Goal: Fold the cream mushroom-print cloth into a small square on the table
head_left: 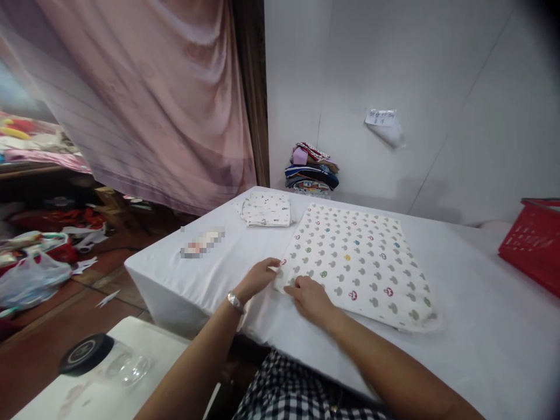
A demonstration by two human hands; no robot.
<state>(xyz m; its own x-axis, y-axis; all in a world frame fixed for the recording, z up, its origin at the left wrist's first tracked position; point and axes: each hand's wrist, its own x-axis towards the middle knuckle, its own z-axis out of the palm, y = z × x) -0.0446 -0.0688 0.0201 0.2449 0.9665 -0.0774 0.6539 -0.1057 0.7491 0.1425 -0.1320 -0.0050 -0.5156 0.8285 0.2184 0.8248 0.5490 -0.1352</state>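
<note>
One mushroom-print cloth (pixel 359 262), spread flat, ahead of my left hand (pixel 258 279) and right hand (pixel 312 298), fingers narrowed at its near-left corner, grip unclear; one smaller cloth (pixel 268 210), already folded, beyond.

Reaches in with the left arm (pixel 199 353) from the near left of the grip and the right arm (pixel 389 359) from the near right. Bends the left fingers (pixel 268 262) forward, with the left hand (pixel 258 275) back-up. Curls the right fingers (pixel 306 282), with the right hand (pixel 315 302) palm-down, near the left but apart, slightly closer to the body. Hides the exact pinch.
</note>
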